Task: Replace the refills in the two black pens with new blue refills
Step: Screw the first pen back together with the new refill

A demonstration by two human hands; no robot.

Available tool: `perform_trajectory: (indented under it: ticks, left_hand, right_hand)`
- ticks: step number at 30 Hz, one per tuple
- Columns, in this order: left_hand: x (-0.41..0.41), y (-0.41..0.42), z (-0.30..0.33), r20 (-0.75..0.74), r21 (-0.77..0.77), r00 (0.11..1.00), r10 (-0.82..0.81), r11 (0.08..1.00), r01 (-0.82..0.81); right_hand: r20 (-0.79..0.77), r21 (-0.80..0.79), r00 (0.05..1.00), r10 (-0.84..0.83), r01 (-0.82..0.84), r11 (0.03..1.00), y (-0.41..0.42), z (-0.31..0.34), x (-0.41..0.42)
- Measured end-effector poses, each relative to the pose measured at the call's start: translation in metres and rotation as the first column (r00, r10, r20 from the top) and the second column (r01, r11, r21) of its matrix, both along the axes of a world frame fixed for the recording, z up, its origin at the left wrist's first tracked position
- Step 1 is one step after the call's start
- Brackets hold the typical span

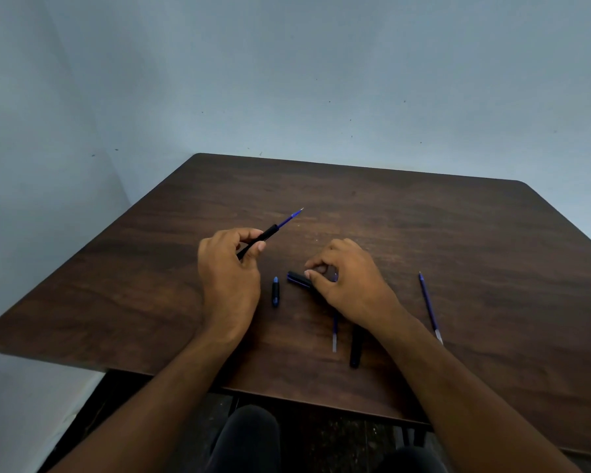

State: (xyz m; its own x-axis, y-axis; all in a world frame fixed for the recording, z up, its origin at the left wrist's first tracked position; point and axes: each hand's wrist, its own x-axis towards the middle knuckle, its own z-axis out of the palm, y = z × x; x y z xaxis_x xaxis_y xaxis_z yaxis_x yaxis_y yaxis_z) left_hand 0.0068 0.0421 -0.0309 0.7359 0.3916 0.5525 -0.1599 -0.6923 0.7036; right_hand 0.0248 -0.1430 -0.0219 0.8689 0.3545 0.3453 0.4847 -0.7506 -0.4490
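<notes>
My left hand [231, 268] grips a black pen barrel [265, 235] tilted up to the right, with a blue refill [290, 218] sticking out of its far end. My right hand [347, 278] rests on the table with its fingertips pinched on a small piece near a black pen part [298, 278]; what it pinches is mostly hidden. A short black cap with a blue tip [275, 291] lies between the hands. Another black barrel [355, 348] and a blue refill [334, 332] lie under my right wrist. A loose blue refill [430, 307] lies to the right.
The dark wooden table [458, 233] stands in a corner against pale blue walls. Its near edge runs just above my knees [249, 435].
</notes>
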Motion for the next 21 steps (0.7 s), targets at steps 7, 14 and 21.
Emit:
perform_trajectory:
  ticks: [7, 14, 21]
  left_hand:
    - [-0.002, 0.001, -0.003, 0.012, 0.018, 1.000, -0.015, 1.000, 0.015]
    - [-0.001, 0.000, -0.003, 0.008, 0.028, 0.999, -0.039, 0.999, 0.039]
    - [0.000, 0.003, -0.002, 0.012, -0.015, 0.998, -0.060, 0.998, 0.060]
  right_hand:
    - [0.023, -0.076, 1.000, 0.011, -0.010, 0.997, 0.023, 0.010, -0.013]
    - [-0.038, -0.168, 0.986, -0.163, 0.155, 0.974, 0.054, 0.012, -0.021]
    - [-0.168, -0.279, 0.953, -0.251, 0.198, 0.940, 0.065, 0.013, -0.019]
